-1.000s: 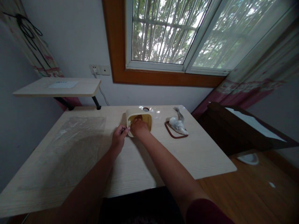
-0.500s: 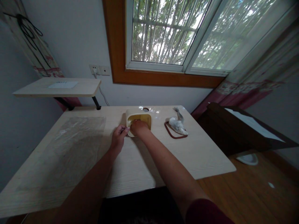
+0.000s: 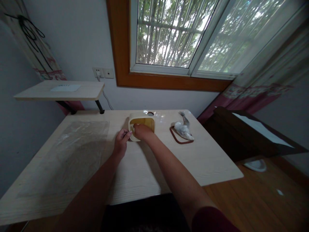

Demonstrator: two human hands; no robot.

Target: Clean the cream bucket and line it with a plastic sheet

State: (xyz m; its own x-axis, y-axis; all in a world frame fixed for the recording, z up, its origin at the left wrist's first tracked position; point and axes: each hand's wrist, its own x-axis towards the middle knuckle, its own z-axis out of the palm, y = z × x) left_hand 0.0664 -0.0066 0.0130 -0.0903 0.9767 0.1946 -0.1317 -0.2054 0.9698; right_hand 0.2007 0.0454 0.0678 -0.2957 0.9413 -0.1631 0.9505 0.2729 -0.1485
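A cream square container point(image 3: 142, 115) with a yellowish inside is tipped on the table so that its opening faces me. My left hand point(image 3: 122, 138) grips its near left edge, thumb on the rim. Inside the opening, my right hand point(image 3: 143, 131) presses against the left inner wall with its fingers closed. A small pale patch shows by the fingertips; I cannot make out what it is. To the right, a knotted clear bag with white contents point(image 3: 182, 129) rests on a brown square frame-like piece point(image 3: 178, 140), perhaps a lid.
A flat clear plastic sheet point(image 3: 79, 151) covers the left of the pale wooden table point(image 3: 207, 161). A raised shelf point(image 3: 41, 91) holding a paper point(image 3: 65, 87) stands at the back left. Behind the container is a round hole point(image 3: 150, 113) in the tabletop.
The container and both hands have shifted slightly left. My right hand stays inside the opening, against its left wall, and the left hand keeps its grip.
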